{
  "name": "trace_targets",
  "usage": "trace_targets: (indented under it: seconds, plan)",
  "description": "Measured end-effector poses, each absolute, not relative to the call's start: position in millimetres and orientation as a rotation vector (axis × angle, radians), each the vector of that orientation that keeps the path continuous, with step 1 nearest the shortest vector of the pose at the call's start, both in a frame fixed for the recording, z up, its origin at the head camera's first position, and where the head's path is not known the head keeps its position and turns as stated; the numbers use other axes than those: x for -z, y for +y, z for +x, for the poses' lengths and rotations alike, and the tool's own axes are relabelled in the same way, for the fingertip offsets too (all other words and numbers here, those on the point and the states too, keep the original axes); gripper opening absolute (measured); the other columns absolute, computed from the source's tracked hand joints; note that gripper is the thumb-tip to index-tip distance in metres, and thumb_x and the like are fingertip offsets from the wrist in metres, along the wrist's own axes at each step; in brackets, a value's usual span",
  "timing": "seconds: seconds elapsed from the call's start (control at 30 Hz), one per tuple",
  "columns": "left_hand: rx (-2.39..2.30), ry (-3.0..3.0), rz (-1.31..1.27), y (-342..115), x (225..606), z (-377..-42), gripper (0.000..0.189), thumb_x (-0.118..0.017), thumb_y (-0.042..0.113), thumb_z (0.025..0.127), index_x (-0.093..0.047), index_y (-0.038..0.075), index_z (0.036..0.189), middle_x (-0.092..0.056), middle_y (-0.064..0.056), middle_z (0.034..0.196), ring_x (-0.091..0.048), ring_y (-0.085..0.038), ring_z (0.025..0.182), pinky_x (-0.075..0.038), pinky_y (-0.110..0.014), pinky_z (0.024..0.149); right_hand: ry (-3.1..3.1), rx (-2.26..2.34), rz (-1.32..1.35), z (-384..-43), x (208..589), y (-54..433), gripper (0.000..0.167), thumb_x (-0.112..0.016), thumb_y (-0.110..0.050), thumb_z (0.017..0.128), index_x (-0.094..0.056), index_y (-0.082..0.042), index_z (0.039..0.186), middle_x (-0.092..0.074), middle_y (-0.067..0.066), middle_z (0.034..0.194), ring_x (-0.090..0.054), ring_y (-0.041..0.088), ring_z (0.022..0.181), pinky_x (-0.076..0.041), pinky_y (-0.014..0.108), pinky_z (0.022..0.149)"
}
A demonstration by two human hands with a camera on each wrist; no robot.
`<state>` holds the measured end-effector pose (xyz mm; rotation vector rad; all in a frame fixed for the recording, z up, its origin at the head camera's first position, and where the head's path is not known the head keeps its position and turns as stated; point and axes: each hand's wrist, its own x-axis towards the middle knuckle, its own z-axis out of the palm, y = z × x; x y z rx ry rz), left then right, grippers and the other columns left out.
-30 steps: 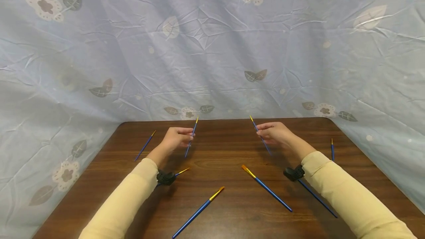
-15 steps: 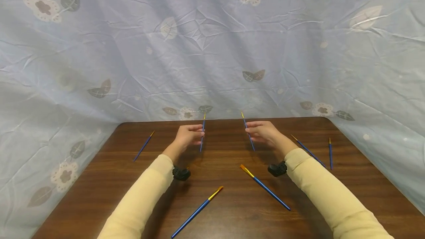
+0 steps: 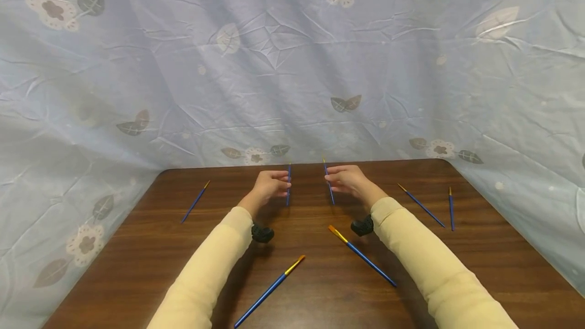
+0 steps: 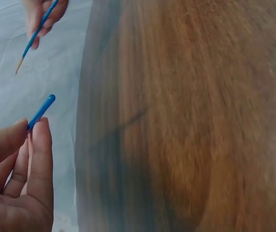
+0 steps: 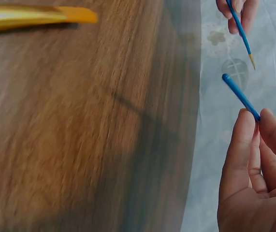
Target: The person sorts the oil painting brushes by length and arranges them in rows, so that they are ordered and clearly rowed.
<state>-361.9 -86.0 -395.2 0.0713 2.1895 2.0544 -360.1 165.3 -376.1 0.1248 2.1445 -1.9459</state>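
Observation:
My left hand [image 3: 270,186] pinches a thin blue paintbrush [image 3: 289,192] between thumb and fingertips, above the far part of the table. Its yellow tip points up and away in the head view. Opposite it, my right hand [image 3: 349,182] pinches a second thin blue paintbrush [image 3: 331,193], also tip up and leaning slightly left. A gap separates the two brushes. In the left wrist view the blue handle end [image 4: 43,110] sticks out past the thumb and index finger. The right wrist view likewise shows the handle end [image 5: 239,94] of the other brush.
On the brown table [image 3: 301,237] lie two larger flat paintbrushes, one front left [image 3: 270,292] and one front right [image 3: 363,257]. A thin brush [image 3: 195,202] lies at the left; two more [image 3: 420,204] [image 3: 451,209] lie at the right. A patterned cloth [image 3: 274,90] hangs behind.
Both hands have moved toward each other over the far part of the table, each carrying its brush. The brushes have turned more upright in the head view, and the gap between them has narrowed.

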Motion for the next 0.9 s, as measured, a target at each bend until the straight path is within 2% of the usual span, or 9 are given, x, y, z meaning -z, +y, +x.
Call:
trace_targets:
  seconds: [0.17, 0.4, 0.57, 0.73, 0.9]
  plan:
    - [-2.062, 2.208, 0.043, -76, 400, -367, 0.044, -0.068, -0.014, 0.083, -0.06, -0.006, 0.126, -0.062, -0.024, 0.121, -0.068, -0.028, 0.093, -0.06, -0.037, 0.075, 2.166, 1.938, 0.156, -368, 379, 155, 0.045, -0.069, -0.001, 0.089, -0.056, 0.003, 0.132, -0.065, 0.014, 0.113, -0.063, 0.018, 0.088, -0.059, 0.028, 0.078]
    - [-2.05, 2.235, 0.017, -65, 406, -373, 0.043, -0.069, -0.012, 0.083, -0.061, -0.006, 0.125, -0.064, -0.021, 0.118, -0.067, -0.031, 0.099, -0.06, -0.03, 0.066, 2.182, 1.913, 0.203, -378, 388, 144, 0.042, -0.069, 0.0, 0.089, -0.058, 0.003, 0.129, -0.065, 0.017, 0.115, -0.064, 0.019, 0.085, -0.059, 0.031, 0.076]
    - [-2.027, 2.256, -0.037, -53, 413, -379, 0.042, -0.07, -0.012, 0.083, -0.063, -0.005, 0.123, -0.065, -0.019, 0.116, -0.069, -0.024, 0.086, -0.06, -0.027, 0.06, 2.193, 1.904, 0.251, -385, 397, 142, 0.04, -0.069, 0.001, 0.089, -0.059, 0.004, 0.128, -0.066, 0.015, 0.108, -0.063, 0.018, 0.082, -0.059, 0.033, 0.077]
    - [-2.005, 2.266, -0.073, -46, 417, -385, 0.04, -0.07, -0.013, 0.082, -0.064, -0.006, 0.121, -0.065, -0.019, 0.115, -0.067, -0.02, 0.078, -0.06, -0.026, 0.058, 2.207, 1.901, 0.25, -390, 401, 142, 0.038, -0.069, 0.002, 0.088, -0.06, 0.006, 0.125, -0.068, 0.012, 0.1, -0.063, 0.017, 0.076, -0.06, 0.031, 0.071]
    - [-1.975, 2.289, -0.088, -45, 419, -389, 0.039, -0.07, -0.013, 0.082, -0.064, -0.006, 0.12, -0.065, -0.019, 0.114, -0.068, -0.022, 0.08, -0.06, -0.027, 0.058, 2.233, 1.901, 0.266, -391, 401, 139, 0.036, -0.069, 0.005, 0.087, -0.06, 0.008, 0.122, -0.07, 0.014, 0.099, -0.063, 0.018, 0.076, -0.06, 0.029, 0.064]
